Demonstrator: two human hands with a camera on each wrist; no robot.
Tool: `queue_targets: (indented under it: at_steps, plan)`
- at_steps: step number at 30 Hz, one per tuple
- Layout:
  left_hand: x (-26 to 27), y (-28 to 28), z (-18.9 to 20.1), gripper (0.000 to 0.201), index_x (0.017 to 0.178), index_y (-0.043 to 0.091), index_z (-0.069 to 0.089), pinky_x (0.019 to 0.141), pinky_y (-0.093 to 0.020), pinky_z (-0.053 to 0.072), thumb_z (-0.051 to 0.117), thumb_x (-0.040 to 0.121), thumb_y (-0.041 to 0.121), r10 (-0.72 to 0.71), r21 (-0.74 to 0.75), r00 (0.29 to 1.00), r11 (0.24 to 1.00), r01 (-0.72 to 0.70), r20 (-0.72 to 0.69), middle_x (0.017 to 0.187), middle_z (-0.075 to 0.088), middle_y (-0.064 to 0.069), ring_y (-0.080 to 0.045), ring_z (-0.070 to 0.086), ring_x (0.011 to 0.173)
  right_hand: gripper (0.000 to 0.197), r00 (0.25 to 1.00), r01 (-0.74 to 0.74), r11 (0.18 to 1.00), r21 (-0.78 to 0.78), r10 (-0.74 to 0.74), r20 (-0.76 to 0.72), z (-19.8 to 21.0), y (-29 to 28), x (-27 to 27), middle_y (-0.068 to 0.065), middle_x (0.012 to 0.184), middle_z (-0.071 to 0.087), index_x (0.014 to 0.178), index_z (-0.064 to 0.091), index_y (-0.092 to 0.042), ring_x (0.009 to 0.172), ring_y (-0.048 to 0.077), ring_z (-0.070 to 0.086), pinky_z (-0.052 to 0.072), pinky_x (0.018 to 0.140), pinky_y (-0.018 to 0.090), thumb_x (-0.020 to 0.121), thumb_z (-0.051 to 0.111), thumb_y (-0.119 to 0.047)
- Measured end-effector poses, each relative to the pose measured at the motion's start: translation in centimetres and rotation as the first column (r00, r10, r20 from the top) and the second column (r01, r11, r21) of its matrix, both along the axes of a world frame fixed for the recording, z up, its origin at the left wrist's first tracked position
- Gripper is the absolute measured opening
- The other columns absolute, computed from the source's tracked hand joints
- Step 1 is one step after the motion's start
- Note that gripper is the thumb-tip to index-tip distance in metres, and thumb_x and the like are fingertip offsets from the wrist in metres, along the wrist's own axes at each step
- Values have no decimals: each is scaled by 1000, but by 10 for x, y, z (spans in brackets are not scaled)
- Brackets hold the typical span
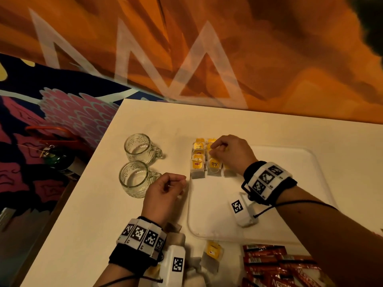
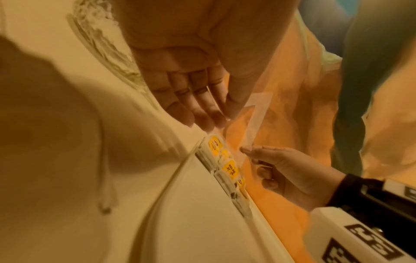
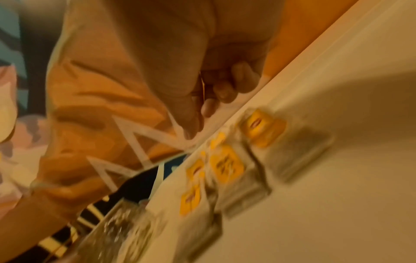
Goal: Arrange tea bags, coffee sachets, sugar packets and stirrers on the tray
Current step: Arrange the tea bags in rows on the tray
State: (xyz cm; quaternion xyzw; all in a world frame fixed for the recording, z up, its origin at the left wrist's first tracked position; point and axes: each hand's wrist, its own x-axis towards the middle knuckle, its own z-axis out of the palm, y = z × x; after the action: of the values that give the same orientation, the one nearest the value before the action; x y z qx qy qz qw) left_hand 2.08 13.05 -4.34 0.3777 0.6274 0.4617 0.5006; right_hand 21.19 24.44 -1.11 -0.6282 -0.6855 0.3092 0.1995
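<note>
Several yellow-tagged tea bags (image 1: 198, 162) lie in rows at the far left corner of a clear tray (image 1: 207, 216) on a white table. My right hand (image 1: 217, 149) hovers over the middle row with curled fingers; the right wrist view shows a thin yellow tea bag tag pinched in that hand (image 3: 202, 106), above the blurred tea bags (image 3: 227, 167). My left hand (image 1: 178, 181) rests just outside the tray's left rim, loosely curled and holding nothing. From the left wrist, its fingers (image 2: 202, 113) look relaxed, near the tea bags (image 2: 225, 160).
Two empty glass mugs (image 1: 138, 148) (image 1: 132, 179) stand left of the tray, close to my left hand. Loose tea bags (image 1: 213, 251) and a heap of red coffee sachets (image 1: 269, 264) lie at the table's near edge. Orange fabric (image 1: 269, 59) borders the far side.
</note>
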Motion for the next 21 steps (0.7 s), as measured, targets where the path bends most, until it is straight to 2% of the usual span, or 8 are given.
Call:
queue_targets:
  at_steps: [3, 6, 8, 10, 13, 15, 18, 21]
  plan:
    - [4, 1, 1, 10, 87, 15, 70, 55, -16, 46, 65, 86, 6, 5, -5, 1000, 1000, -5, 8, 77, 68, -6, -13, 59, 66, 11, 999, 12, 1000, -14, -13, -46, 7, 1, 21, 0, 81, 65, 90, 72, -21, 74, 11, 58, 41, 62, 19, 81, 74, -26]
    - [4, -2, 7, 11, 87, 16, 70, 61, -21, 47, 65, 87, 6, -23, 20, 999, 1000, 24, -46, 78, 69, -4, -14, 60, 68, 7, 998, 1, 1000, -17, -3, -63, 14, -11, 39, -5, 77, 64, 88, 73, -21, 70, 2, 55, 37, 58, 8, 82, 73, -25]
    - [0, -5, 14, 12, 87, 18, 70, 64, -23, 47, 66, 86, 7, -44, 44, 996, 998, 48, -82, 78, 69, -1, -12, 61, 69, 5, 997, 9, 1000, -10, -10, -71, 14, -25, 47, -9, 75, 63, 87, 73, -22, 70, -1, 55, 37, 57, 7, 83, 73, -25]
    - [-6, -10, 24, 11, 87, 18, 69, 65, -22, 48, 66, 85, 7, -66, 80, 989, 994, 77, -134, 77, 69, -1, -10, 62, 68, 3, 996, -6, 1000, -15, 5, -88, 15, -44, 53, -11, 76, 63, 86, 73, -23, 69, -1, 54, 37, 58, 7, 83, 72, -25]
    - [-14, -20, 37, 11, 87, 18, 69, 65, -22, 48, 66, 86, 8, -81, 114, 971, 988, 108, -226, 79, 70, -4, -14, 64, 70, 3, 989, -95, 992, -84, 84, -125, 18, -77, 52, -7, 80, 64, 87, 72, -27, 66, 0, 54, 41, 64, 19, 85, 70, -28]
    - [-18, -32, 42, 12, 87, 20, 69, 64, -21, 48, 67, 85, 9, -90, 117, 951, 985, 129, -296, 78, 70, -1, -15, 65, 72, 6, 976, -167, 979, -116, 148, -157, 18, -100, 47, -8, 79, 62, 89, 72, -25, 63, -8, 53, 40, 64, 17, 85, 70, -29]
    - [-23, -58, 43, 13, 90, 25, 69, 67, -21, 49, 70, 83, 14, -138, 73, 900, 980, 184, -413, 78, 69, 8, -11, 64, 72, 7, 956, -274, 953, -127, 256, -141, 14, -130, 38, -11, 76, 61, 90, 72, -27, 62, -9, 52, 37, 60, 11, 83, 72, -29]
    - [-22, -89, 40, 22, 94, 28, 69, 65, -11, 47, 75, 78, 14, -267, -47, 820, 958, 283, -505, 84, 71, 10, -4, 64, 72, 11, 918, -396, 903, -166, 393, -51, 5, -155, 30, -10, 77, 66, 91, 72, -31, 64, -3, 55, 42, 64, 16, 81, 74, -30]
